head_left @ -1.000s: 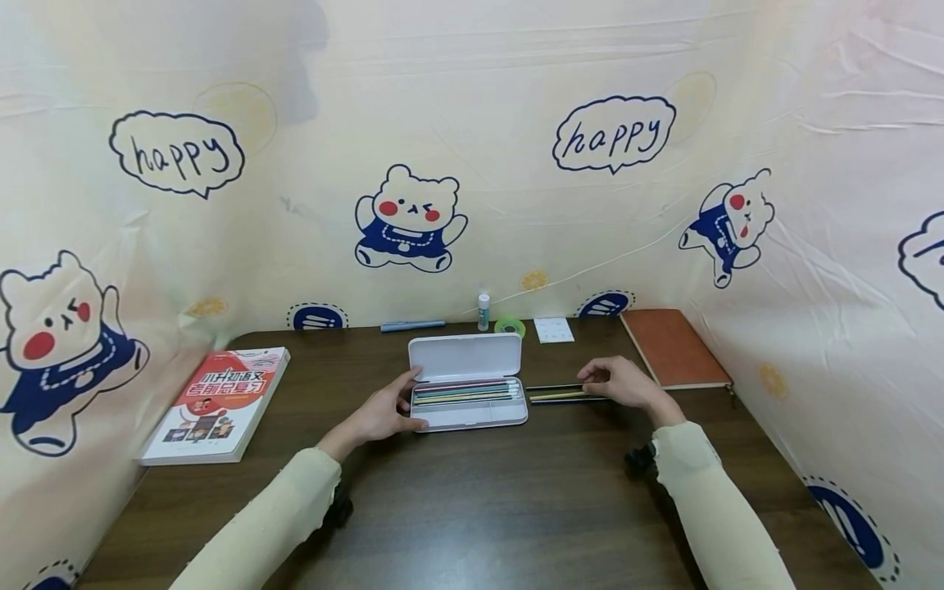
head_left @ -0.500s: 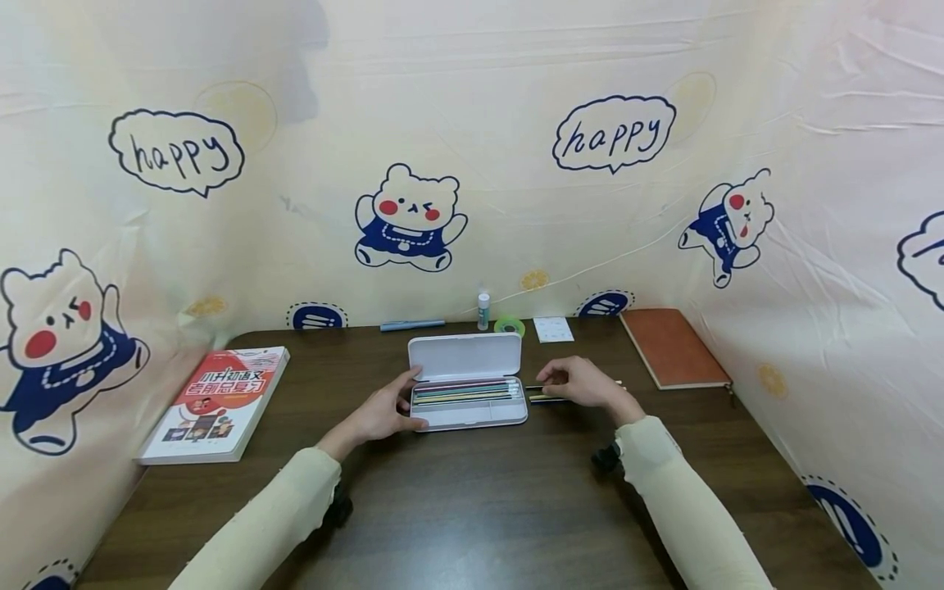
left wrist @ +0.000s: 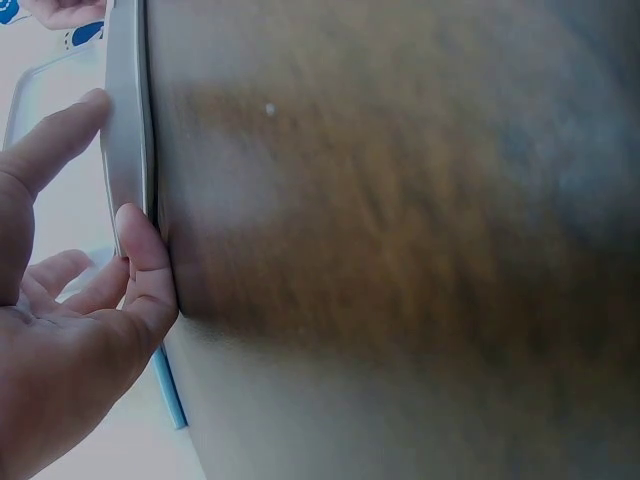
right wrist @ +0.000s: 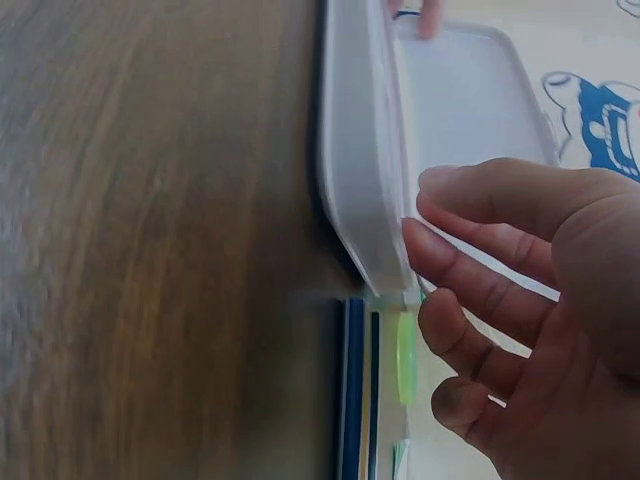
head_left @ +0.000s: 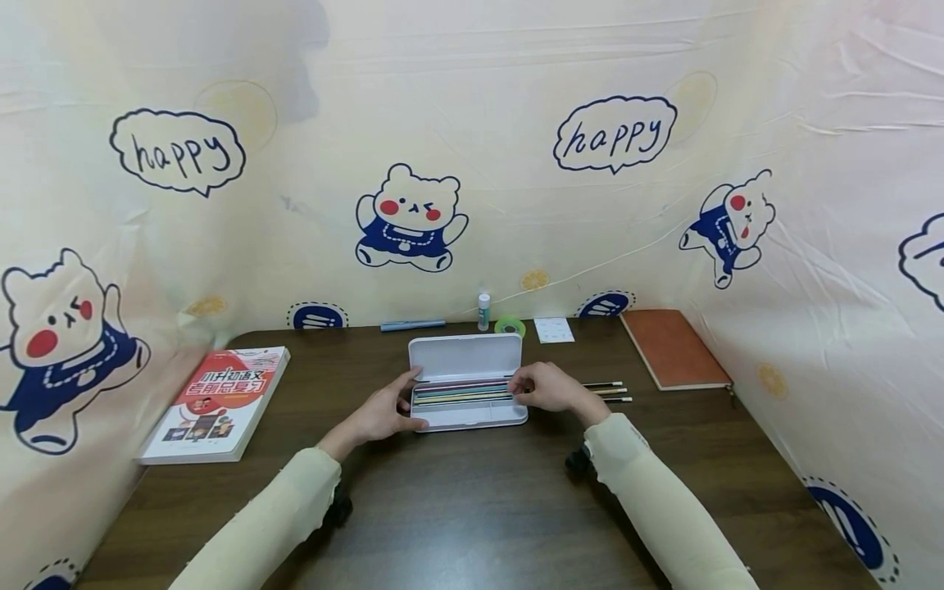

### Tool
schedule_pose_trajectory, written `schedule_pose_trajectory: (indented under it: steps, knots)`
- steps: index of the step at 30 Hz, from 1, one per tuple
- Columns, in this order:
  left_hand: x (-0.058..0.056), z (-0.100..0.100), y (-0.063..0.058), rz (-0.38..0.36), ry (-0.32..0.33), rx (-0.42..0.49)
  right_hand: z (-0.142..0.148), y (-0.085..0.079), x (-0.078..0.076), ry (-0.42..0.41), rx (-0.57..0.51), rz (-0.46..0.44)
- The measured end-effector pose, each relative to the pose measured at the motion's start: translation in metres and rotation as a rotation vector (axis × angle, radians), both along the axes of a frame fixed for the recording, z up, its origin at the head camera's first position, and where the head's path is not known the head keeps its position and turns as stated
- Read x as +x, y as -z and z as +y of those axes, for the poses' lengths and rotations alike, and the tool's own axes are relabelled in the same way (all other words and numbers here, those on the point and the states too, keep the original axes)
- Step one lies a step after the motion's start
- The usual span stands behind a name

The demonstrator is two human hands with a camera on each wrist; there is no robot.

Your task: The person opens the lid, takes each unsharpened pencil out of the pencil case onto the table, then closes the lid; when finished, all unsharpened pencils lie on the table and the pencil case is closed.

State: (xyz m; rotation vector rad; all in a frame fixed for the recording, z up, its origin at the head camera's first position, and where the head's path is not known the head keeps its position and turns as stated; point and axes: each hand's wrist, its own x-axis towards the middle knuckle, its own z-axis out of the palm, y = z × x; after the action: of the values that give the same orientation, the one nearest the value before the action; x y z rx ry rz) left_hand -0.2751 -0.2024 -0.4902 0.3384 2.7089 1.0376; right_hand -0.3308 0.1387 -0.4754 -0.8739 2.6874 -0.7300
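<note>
An open white pencil case [head_left: 451,416] lies on the brown table, its lid tipped back and several pencils [head_left: 457,393] in the rear part of its tray. My left hand [head_left: 379,412] grips the case's left end, thumb at the front corner and fingers round the side. Over the right end is my right hand [head_left: 547,387], thumb and forefinger drawn together by the pencil ends. In the right wrist view those fingertips are right at the case's rim; I cannot tell whether they pinch a pencil. Loose pencils [head_left: 608,392] lie right of the case, partly hidden under that hand.
A thick red-and-white book [head_left: 221,401] lies at the left, a brown notebook [head_left: 677,351] at the back right. Behind the case are a blue pen [head_left: 413,325], a glue stick [head_left: 483,312], green tape [head_left: 510,327] and a white card [head_left: 553,329]. Printed cloth walls enclose the table.
My right hand has moved left, from above the loose pencils to the right end of the pencil case, uncovering those pencils' right ends. The left hand and case have stayed put.
</note>
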Motion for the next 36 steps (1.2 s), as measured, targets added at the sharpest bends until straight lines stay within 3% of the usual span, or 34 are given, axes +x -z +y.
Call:
schedule_pose_trajectory:
  steps: [8,19,36]
  knots:
    - [0.000,0.000,0.001,-0.001,-0.007,-0.001,-0.009,-0.001,0.001,0.039,0.056,-0.036]
    - [0.002,0.000,0.001,0.007,0.004,-0.003,-0.015,0.004,0.001,-0.013,0.077,0.006]
    - [0.001,-0.001,0.001,0.007,0.006,-0.002,-0.014,0.007,0.000,-0.007,0.014,0.027]
